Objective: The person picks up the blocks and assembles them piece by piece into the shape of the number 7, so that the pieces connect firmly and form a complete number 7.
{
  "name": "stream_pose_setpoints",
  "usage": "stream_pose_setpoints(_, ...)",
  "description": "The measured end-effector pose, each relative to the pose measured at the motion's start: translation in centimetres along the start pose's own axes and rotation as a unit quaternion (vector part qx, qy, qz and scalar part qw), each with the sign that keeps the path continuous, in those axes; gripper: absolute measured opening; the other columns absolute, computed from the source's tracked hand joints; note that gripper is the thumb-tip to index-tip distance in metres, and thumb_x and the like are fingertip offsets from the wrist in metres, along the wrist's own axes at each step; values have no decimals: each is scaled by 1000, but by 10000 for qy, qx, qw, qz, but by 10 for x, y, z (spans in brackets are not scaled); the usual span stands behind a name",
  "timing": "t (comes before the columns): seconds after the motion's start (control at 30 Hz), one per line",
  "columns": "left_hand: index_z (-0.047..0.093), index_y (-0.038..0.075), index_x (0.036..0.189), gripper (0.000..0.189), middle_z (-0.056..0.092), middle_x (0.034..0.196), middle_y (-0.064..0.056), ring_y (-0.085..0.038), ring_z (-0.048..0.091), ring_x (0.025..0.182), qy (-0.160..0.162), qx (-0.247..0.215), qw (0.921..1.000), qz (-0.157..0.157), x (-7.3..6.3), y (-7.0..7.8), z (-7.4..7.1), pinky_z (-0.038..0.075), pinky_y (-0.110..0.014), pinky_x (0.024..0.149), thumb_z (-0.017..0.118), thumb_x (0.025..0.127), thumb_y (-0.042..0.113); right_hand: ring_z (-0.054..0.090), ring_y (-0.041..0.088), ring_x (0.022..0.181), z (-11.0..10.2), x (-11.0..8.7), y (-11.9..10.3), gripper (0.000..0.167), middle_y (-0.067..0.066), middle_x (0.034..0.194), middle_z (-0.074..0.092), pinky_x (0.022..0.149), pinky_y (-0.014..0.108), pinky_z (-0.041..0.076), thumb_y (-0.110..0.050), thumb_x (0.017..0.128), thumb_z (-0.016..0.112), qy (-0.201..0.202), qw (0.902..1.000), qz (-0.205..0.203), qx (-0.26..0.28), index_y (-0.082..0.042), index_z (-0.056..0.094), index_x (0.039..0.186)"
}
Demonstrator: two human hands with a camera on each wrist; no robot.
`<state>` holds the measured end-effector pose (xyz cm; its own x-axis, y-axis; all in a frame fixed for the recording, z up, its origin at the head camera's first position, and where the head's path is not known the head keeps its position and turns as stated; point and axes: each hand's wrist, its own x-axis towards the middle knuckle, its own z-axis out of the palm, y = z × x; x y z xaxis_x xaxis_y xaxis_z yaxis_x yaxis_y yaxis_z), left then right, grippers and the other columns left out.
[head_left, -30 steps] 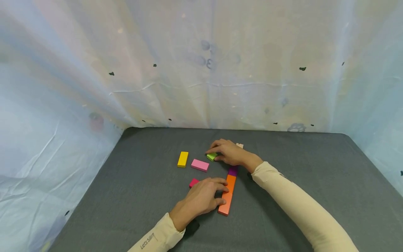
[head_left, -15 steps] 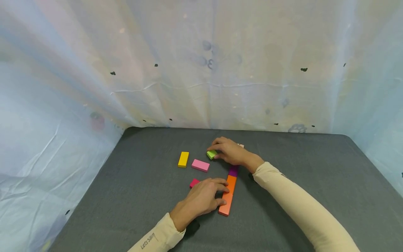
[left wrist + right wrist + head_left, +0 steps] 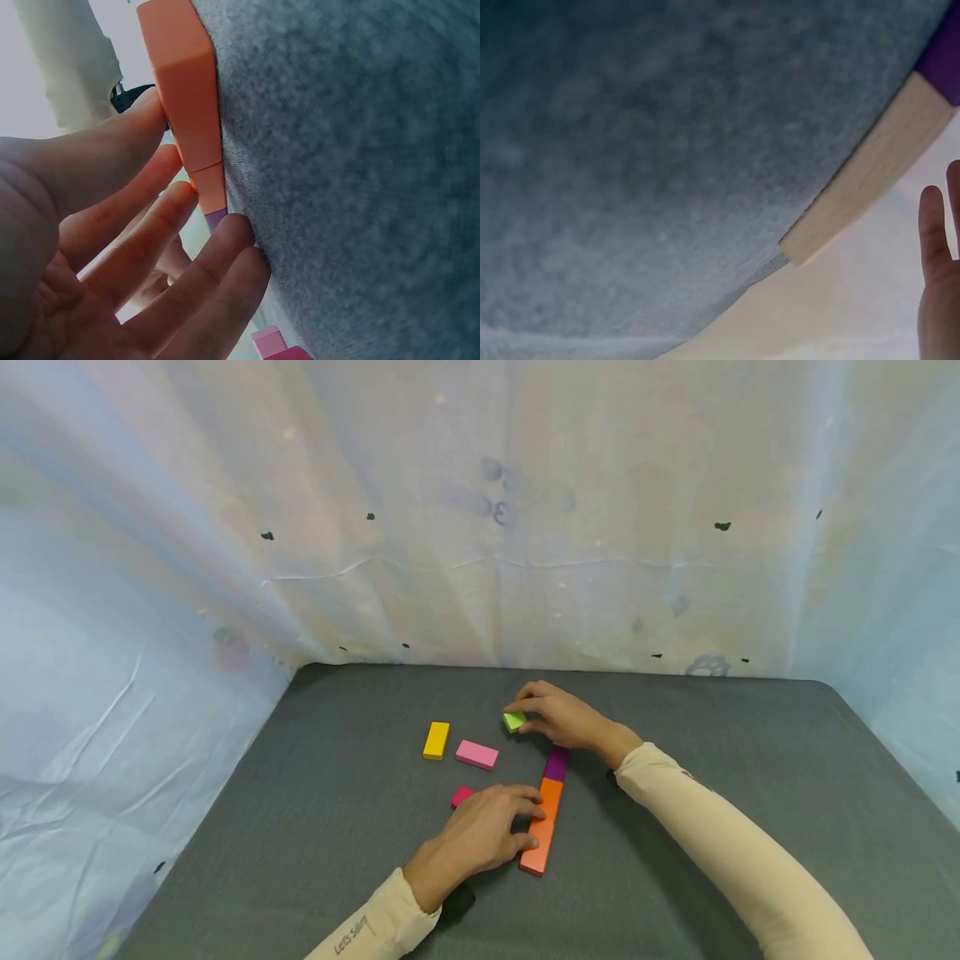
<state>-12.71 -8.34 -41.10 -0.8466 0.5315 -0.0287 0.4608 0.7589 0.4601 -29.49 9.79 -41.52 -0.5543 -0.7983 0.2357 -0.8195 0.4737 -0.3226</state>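
In the head view, your right hand (image 3: 562, 717) pinched the lime green block (image 3: 513, 721) between thumb and fingers, beyond and to the left of the purple block (image 3: 556, 763). Your fingers hid much of it, so its long axis could not be read. The purple block's own axis ran away from you, leaning slightly right, and on its near side the orange block (image 3: 551, 795) and the coral block (image 3: 536, 856) continued that line. Your left hand (image 3: 483, 827) lay nearer you than the purple block, well apart from the lime green block.

In the left wrist view, that hand grasped nothing: its thumb touched the coral block's side, fingers loosely extended.

In the right wrist view, the pale wooden block (image 3: 870, 169) met the purple block's far end; 2 fingers showed at the edge, their hold unclear.
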Motion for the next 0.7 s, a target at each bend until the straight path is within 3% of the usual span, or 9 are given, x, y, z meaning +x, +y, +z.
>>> stream_pose_setpoints(0.27, 75, 23, 117, 32, 63, 133, 14, -14, 60, 123, -13, 6, 10000, 21, 0, 0, 0, 52, -35, 99, 79, 85, 29, 56, 20, 108, -2, -5, 5, 38, 5, 118, 62, 95, 39, 51, -21, 93, 70, 24, 9997, 238, -4, -11, 67, 129)
stream_pose_setpoints(0.7, 76, 23, 115, 32, 63, 132, 14, -14, 60, 122, 45, -14, 10000, 26, -2, -1, 2, 52, -34, 99, 80, 84, 29, 58, 22, 102, -11, -19, 18, 36, 9, 117, 61, 87, 42, 51, -17, 92, 71, 339, 9979, 528, 164, -7, 68, 127)
